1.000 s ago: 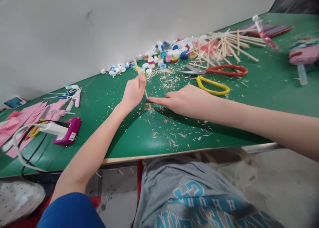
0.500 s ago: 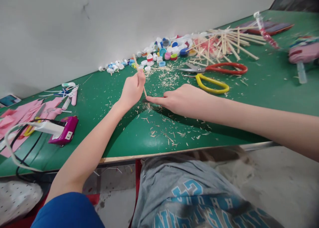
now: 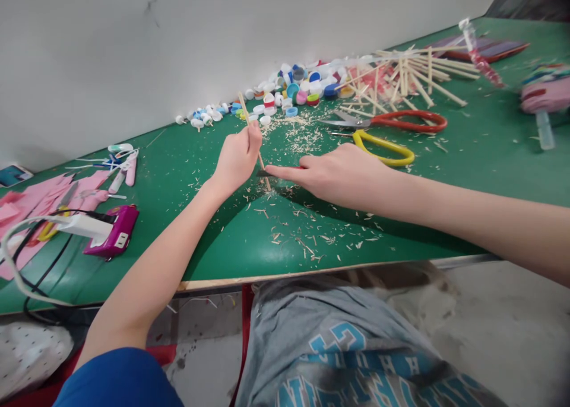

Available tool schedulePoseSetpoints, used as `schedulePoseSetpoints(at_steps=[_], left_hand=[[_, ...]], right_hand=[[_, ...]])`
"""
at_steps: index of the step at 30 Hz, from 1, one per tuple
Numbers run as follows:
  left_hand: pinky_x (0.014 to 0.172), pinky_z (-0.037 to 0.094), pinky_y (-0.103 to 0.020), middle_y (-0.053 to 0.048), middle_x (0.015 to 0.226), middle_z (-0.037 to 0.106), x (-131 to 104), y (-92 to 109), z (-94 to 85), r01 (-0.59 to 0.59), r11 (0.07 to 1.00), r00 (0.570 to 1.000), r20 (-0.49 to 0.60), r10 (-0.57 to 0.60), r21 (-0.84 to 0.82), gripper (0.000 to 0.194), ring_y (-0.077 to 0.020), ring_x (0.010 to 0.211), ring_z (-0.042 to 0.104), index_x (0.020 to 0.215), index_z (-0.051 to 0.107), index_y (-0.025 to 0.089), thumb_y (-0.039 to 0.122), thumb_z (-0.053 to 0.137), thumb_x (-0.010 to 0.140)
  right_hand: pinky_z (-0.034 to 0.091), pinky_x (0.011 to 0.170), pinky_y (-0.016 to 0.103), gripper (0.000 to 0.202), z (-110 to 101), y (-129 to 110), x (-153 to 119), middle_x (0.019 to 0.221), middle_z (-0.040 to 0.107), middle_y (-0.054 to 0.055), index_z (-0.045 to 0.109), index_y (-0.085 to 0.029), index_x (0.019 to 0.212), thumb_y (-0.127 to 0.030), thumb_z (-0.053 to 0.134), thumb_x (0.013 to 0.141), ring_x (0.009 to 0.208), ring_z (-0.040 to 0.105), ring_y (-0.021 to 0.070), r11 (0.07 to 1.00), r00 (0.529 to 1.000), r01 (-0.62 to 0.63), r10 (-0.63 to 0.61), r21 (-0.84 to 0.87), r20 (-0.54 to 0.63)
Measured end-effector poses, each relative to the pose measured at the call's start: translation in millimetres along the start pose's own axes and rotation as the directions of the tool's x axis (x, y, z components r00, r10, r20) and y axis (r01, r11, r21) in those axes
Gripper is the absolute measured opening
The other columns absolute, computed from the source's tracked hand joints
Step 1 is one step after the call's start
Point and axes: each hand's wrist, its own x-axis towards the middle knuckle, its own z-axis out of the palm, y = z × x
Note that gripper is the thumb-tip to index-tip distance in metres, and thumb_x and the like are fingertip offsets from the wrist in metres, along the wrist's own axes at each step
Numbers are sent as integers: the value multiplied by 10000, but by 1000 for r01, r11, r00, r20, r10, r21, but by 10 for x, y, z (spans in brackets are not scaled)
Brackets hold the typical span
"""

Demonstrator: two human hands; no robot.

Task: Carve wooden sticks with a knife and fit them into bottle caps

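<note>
Green tabletop [image 3: 164, 164], shavings [image 3: 307, 241] near fingers. Left hand [image 3: 238, 158] closed round wooden stick [image 3: 243, 107], ends out above and below fingers; right hand [image 3: 333, 172] grips blade [image 3: 262, 173], index straight, at stick below left fingers.

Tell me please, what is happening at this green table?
A person works with both hands. The left grip holds a slanted stick. The right grip holds a blade across the stick's lower part, index finger stretched towards it. Shavings lie scattered over the table, and scissors and caps lie farther back.
</note>
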Motion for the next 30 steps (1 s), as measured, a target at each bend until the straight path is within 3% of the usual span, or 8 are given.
schedulePoseSetpoints(at_steps=[16,24,30], left_hand=[[493,360,-298,21,472,457,25,-29,27,-38,999,999,5,38,19,661,-110,432,481,653,432,232,737,119,944],[490,367,-286,26,467,453,6,-43,10,-3,1000,1000,-9,3,12,645,-104,426,469,645,430,232,727,149,947],[487,356,-284,26,482,452,-12,-7,-13,-11,1000,1000,0,11,4,636,-107,436,481,655,457,227,717,181,952]], right_hand=[[140,517,295,673,79,89,-42,788,614,-6,357,-327,1575,-111,389,938,518,247,99,998,1000,-4,5,62,-17],[119,518,286,656,142,74,14,749,606,-27,374,-355,1562,-144,441,944,487,146,84,995,998,60,-58,84,-29],[111,479,290,686,112,3,-10,752,605,-41,323,-381,1579,-145,458,949,480,99,101,997,996,71,-73,34,45]])
